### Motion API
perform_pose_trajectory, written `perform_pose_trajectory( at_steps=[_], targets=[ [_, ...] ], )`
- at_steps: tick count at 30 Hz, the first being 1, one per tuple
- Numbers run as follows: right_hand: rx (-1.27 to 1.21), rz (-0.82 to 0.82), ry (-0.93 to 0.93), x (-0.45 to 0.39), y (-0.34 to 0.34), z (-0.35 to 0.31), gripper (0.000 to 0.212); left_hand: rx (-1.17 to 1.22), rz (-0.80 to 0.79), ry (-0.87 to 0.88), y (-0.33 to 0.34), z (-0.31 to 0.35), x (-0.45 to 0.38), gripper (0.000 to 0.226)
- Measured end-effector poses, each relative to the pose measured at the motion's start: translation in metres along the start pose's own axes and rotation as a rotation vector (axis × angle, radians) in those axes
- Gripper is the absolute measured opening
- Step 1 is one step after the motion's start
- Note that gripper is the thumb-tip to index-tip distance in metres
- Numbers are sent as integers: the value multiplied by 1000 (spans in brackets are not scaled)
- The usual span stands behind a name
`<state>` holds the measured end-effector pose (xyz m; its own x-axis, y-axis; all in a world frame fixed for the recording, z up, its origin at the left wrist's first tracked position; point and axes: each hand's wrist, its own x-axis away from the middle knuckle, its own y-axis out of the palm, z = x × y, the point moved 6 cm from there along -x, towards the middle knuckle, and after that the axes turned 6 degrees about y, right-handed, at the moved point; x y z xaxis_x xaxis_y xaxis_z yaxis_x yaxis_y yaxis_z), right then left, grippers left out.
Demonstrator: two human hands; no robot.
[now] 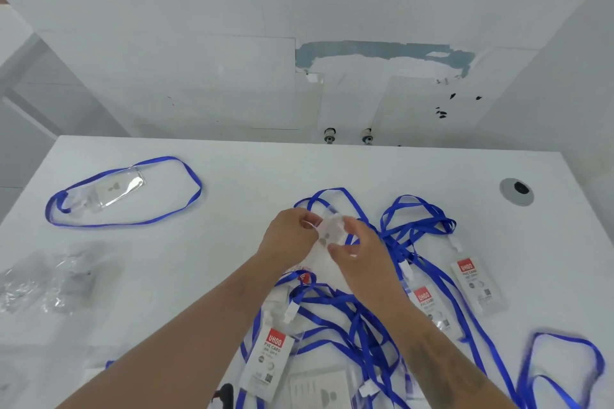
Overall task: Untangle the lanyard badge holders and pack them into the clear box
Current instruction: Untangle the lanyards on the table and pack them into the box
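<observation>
Both hands hold one clear badge holder (pixel 327 236) just above the surface (pixel 232 176), over the far edge of the tangle (pixel 365 325). The left hand (pixel 289 239) pinches its left edge; the right hand (pixel 357 247) curls round its right side. Its blue strap still runs into the heap.

One lanyard (pixel 123 196) lies freed at far left, its strap in an open loop around its holder, well apart from the rest. That looks like the only one finished. Several holders with red labels, such as the one at right (pixel 475 285), remain knotted in blue straps near the person.

A crumpled clear thing (pixel 50 282) sits at the left edge; whether it is the box I cannot tell. Nothing appears packed yet, so most of the work is left.
</observation>
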<state>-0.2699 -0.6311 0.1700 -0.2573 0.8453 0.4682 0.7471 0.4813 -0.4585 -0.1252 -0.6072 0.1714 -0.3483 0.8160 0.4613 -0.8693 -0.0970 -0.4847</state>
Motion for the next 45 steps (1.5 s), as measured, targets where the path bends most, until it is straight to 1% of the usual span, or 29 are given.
perform_pose_trajectory(
  at_steps=[1,3,5,7,9,11,13,14,15,17,19,20,22,23,25,28,30,32,33,34,35,37,39,40,42,45],
  targets=[
    [-20,44,-15,2,-9,-4,53,46,7,3,-5,4,4,18],
    [-102,85,1,8,-22,-11,59,249,22,-25,-18,10,16,17],
    [-196,50,36,13,-28,-18,55,493,6,-61,-27,17,31,16],
    [-259,-21,29,21,-31,-31,32,668,-19,-80,-33,26,48,14],
    [-300,-60,-4,35,-33,-45,11,772,-44,-84,-40,33,66,13],
    [-278,-99,-31,49,-35,-54,4,802,-53,-60,-51,36,83,13],
    [-227,-134,-90,67,-38,-62,7,755,-42,-20,-66,40,98,17],
    [-204,-120,-134,77,-42,-67,8,706,-35,1,-76,43,107,19],
    [-179,-82,-177,85,-48,-72,12,638,-39,23,-85,46,115,21],
    [-122,-43,-252,102,-55,-83,32,460,-104,91,-99,57,132,23],
    [-66,-80,-289,117,-53,-92,47,324,-208,159,-107,70,150,23],
    [-25,-102,-291,122,-50,-94,46,287,-244,181,-110,75,158,23],
    [-27,-130,-336,136,-46,-104,27,251,-239,222,-117,83,169,20],
    [-80,-120,-362,141,-46,-109,22,262,-205,242,-121,85,172,18],
    [-245,-70,-371,153,-45,-113,23,356,-156,252,-128,82,179,18],
    [-475,-18,-287,161,-43,-108,27,493,-169,215,-124,69,192,21],
    [-492,-41,-244,162,-40,-105,33,598,-120,173,-123,60,198,18],
    [-572,-108,-144,162,-32,-98,40,780,-70,127,-125,54,198,21],
    [-566,-110,-111,166,-28,-93,39,867,-44,108,-126,52,198,22],
    [-495,-88,-134,169,-23,-87,38,940,-15,97,-129,51,198,21],
    [-362,-60,-183,174,-18,-80,35,991,15,93,-131,50,196,18],
    [-3,-53,-264,188,-6,-72,28,992,62,107,-130,51,195,16],
    [405,-92,-368,201,5,-78,31,803,120,135,-125,51,195,14],
    [552,-100,-421,207,7,-87,33,680,153,153,-121,51,195,13],
    [710,-72,-510,218,0,-114,35,486,195,187,-115,50,197,12],
    [784,-23,-565,224,-28,-155,32,316,177,226,-108,45,201,8]
  ],
)
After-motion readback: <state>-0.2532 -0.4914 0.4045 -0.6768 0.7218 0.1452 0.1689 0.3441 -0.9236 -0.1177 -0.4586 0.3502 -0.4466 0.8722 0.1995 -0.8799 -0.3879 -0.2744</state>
